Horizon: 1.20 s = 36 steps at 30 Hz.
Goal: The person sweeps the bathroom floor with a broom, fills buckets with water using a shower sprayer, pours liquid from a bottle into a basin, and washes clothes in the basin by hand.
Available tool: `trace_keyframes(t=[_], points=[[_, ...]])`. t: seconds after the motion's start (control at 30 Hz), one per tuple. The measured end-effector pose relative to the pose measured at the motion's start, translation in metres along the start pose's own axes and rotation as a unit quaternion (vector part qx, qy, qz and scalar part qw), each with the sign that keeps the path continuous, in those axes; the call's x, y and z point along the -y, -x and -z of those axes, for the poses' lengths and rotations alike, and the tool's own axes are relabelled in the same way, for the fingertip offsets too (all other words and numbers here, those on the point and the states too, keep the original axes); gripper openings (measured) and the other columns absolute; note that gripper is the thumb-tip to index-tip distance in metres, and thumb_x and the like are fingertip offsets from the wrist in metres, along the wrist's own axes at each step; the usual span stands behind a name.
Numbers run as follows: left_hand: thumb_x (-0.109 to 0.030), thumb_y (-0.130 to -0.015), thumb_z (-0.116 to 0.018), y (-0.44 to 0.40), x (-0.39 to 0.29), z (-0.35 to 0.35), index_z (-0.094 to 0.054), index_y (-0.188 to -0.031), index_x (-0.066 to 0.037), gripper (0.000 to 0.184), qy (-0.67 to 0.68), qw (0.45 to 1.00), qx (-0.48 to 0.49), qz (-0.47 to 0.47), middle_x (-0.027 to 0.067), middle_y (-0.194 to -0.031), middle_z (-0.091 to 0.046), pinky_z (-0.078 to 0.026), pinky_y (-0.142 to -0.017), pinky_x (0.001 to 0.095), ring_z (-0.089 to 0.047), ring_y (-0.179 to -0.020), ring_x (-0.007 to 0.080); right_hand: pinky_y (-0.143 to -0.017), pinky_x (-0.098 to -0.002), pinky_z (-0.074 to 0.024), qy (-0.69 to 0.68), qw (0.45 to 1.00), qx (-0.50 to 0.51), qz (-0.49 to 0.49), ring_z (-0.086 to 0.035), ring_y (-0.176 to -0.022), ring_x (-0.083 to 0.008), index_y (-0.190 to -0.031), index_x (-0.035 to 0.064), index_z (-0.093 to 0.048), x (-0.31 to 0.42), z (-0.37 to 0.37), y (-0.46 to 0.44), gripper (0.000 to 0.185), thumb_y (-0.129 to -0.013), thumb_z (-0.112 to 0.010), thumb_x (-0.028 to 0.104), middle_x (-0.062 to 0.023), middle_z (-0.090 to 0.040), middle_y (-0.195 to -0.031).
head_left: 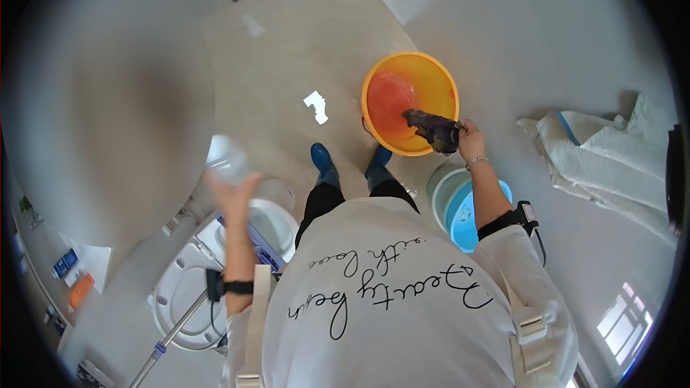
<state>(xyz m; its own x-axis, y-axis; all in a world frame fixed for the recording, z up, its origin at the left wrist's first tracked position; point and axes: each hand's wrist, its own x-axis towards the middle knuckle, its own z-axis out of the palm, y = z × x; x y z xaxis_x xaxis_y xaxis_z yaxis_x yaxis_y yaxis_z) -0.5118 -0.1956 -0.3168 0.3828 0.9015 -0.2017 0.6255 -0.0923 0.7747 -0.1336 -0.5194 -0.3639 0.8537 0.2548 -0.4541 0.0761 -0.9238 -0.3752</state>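
One big, round bucket of orange-yellow plastic stands on the smooth beige floor, on the far side. I see a reddish patch in it, but I cannot tell if it is water or something hard. The person's right hand is closed tight on one shiny, crumpled dark cloth-like piece, and its thin end hangs inside the bucket. The two hands are well apart. The left hand, over on the left, is blurry and just beside one pale, see-through thing; I cannot tell if it holds it. Nearer than the bucket, on the right, are two round tubs, one pale grey-green tub and one bright blue plastic tub. Two blue rubber boots stand near the bucket. One wrinkly white sack lies far right.
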Motion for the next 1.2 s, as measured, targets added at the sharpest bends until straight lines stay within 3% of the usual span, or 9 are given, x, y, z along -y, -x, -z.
trace_keyframes(t=[0.03, 0.13, 0.2, 0.3, 0.4, 0.47, 0.9, 1.1, 1.2], points=[[-0.014, -0.053, -0.077, 0.01, -0.004, -0.045, -0.029, -0.12, -0.002, 0.083, 0.074, 0.996, 0.032, 0.03, 0.0111, -0.12, -0.035, -0.035, -0.088, 0.0325, -0.038, -0.107, 0.0195, -0.07, -0.035, -0.0431, -0.015, 1.0, -0.009, 0.022, -0.056, -0.078, -0.0315, -0.092, 0.0053, -0.054, -0.006, 0.001, 0.002, 0.018, -0.078, -0.042, 0.008, -0.0176, -0.058, -0.081], [-0.013, -0.052, -0.076, 0.026, -0.007, -0.136, -0.033, -0.115, -0.002, 0.077, 0.068, 0.967, 0.241, 0.046, 0.0137, -0.108, -0.047, -0.039, -0.084, 0.0329, -0.048, -0.1, 0.0245, -0.066, -0.0332, -0.0428, -0.037, 0.998, -0.035, 0.032, -0.057, -0.072, -0.0293, -0.091, 0.004, -0.053, -0.013, 0.005, 0.005, 0.017, -0.078, -0.042, 0.008, -0.0167, -0.057, -0.076], [-0.017, -0.053, -0.075, 0.036, -0.019, -0.173, -0.034, -0.113, -0.003, 0.074, -0.041, 0.948, 0.313, -0.025, 0.0163, -0.099, -0.052, -0.043, -0.077, 0.0343, -0.054, -0.088, 0.0259, -0.066, -0.0326, -0.0427, -0.042, 0.998, -0.047, 0.022, -0.056, -0.071, -0.0284, -0.091, 0.0034, -0.053, -0.014, 0.012, 0.009, 0.017, -0.078, -0.042, 0.008, -0.0163, -0.057, -0.075], [-0.026, -0.054, -0.074, 0.045, -0.037, -0.208, -0.037, -0.11, -0.002, 0.071, -0.18, 0.911, 0.368, -0.044, 0.019, -0.096, -0.055, -0.044, -0.073, 0.0362, -0.055, -0.089, 0.0295, -0.071, -0.0366, -0.0428, -0.069, 0.997, -0.017, 0.002, -0.055, -0.081, -0.0332, -0.095, 0.0055, -0.054, -0.015, 0.024, 0.011, 0.021, -0.078, -0.043, 0.011, -0.0185, -0.058, -0.085], [-0.035, -0.056, -0.071, 0.043, -0.057, -0.229, -0.04, -0.105, -0.003, 0.066, -0.304, 0.845, 0.438, 0.025, 0.0192, -0.101, -0.053, -0.044, -0.075, 0.0363, -0.055, -0.09, 0.0308, -0.071, -0.0367, -0.0427, -0.107, 0.994, -0.017, 0.012, -0.056, -0.079, -0.0331, -0.094, 0.0051, -0.054, -0.024, 0.027, 0.011, 0.021, -0.077, -0.042, 0.011, -0.0186, -0.057, -0.083], [-0.037, -0.056, -0.071, 0.043, -0.064, -0.239, -0.041, -0.104, -0.003, 0.066, -0.333, 0.832, 0.444, 0.029, 0.0186, -0.099, -0.054, -0.044, -0.075, 0.0358, -0.055, -0.089, 0.0297, -0.065, -0.03, -0.043, -0.11, 0.993, -0.04, 0.033, -0.057, -0.07, -0.025, -0.091, 0.0036, -0.055, -0.029, 0.027, 0.01, 0.019, -0.077, -0.043, 0.009, -0.0146, -0.058, -0.074], [-0.039, -0.057, -0.068, 0.033, -0.083, -0.256, -0.04, -0.106, 0.0, 0.068, -0.43, 0.783, 0.447, 0.049, 0.0156, -0.095, -0.058, -0.044, -0.075, 0.0346, -0.057, -0.088, 0.0273, -0.067, -0.0374, -0.0445, -0.149, 0.988, 0.002, 0.029, -0.057, -0.075, -0.0322, -0.094, 0.0062, -0.055, -0.037, 0.029, 0.012, 0.02, -0.077, -0.043, 0.009, -0.0181, -0.058, -0.079], [-0.044, -0.055, -0.068, 0.044, -0.079, -0.261, -0.042, -0.103, 0.005, 0.074, -0.459, 0.756, 0.466, -0.012, 0.022, -0.095, -0.056, -0.044, -0.077, 0.0363, -0.055, -0.091, 0.0326, -0.057, -0.0348, -0.046, -0.142, 0.987, 0.061, -0.032, -0.058, -0.062, -0.0289, -0.092, 0.0089, -0.056, -0.026, 0.044, 0.029, 0.021, -0.077, -0.042, 0.009, -0.0161, -0.057, -0.07], [-0.043, -0.054, -0.069, 0.049, -0.09, -0.262, -0.041, -0.102, 0.006, 0.074, -0.474, 0.737, 0.478, -0.055, 0.0228, -0.094, -0.056, -0.044, -0.076, 0.0371, -0.054, -0.091, 0.0338, -0.06, -0.0351, -0.0461, -0.204, 0.979, 0.005, -0.017, -0.057, -0.066, -0.0302, -0.094, 0.0095, -0.056, -0.05, 0.015, 0.023, 0.021, -0.077, -0.043, 0.01, -0.017, -0.058, -0.073]])
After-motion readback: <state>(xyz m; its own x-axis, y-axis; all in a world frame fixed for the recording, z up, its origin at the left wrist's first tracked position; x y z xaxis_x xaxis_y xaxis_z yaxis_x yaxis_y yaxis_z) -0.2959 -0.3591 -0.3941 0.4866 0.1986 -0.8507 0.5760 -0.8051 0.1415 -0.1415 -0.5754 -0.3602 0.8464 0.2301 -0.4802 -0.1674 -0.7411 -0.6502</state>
